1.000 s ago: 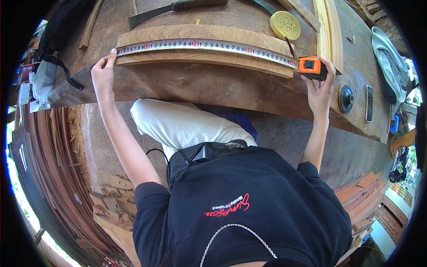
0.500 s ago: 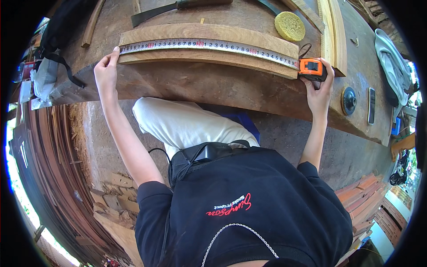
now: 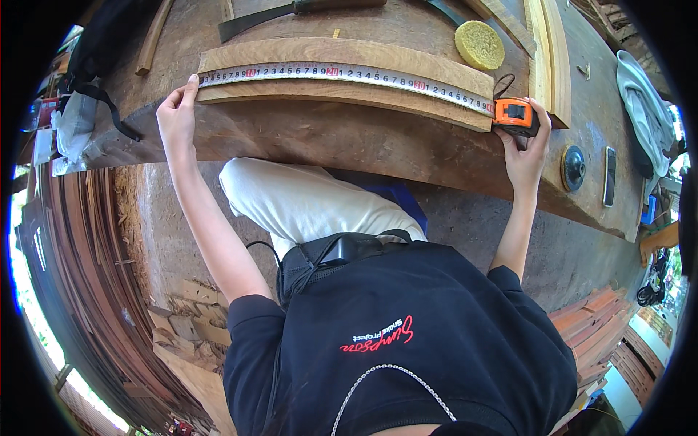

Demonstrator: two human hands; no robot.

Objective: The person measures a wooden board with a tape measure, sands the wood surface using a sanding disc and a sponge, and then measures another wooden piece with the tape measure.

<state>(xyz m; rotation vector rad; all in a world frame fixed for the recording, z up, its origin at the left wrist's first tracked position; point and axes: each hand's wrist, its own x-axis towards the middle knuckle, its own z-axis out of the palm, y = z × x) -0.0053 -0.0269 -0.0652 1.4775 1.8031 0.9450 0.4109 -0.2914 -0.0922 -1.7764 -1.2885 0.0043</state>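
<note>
A short wooden board (image 3: 349, 55) lies lengthwise on the workbench, close to its near edge. Along its top runs the pulled-out blade of a tape measure (image 3: 515, 116), whose case is orange and black. My left hand (image 3: 178, 112) pinches the blade's end at the board's left end. Wrapped round the case at the board's right end is my right hand (image 3: 526, 149), thumb below and fingers on its far right side. The blade looks straight and rests on the wood; the fisheye view bends it.
Beyond the board lie a knife-like blade tool (image 3: 291, 16), a round yellow sponge-like disc (image 3: 479, 45) and wooden strips (image 3: 545, 65). On the right are a dark round disc (image 3: 573, 167), a phone (image 3: 609, 176) and a grey cloth (image 3: 643, 109). Stacked planks (image 3: 87, 276) fill the floor at left.
The whole scene sits slightly further right in the picture. Both hands keep their hold on the tape measure, and the board stays in place beneath it.
</note>
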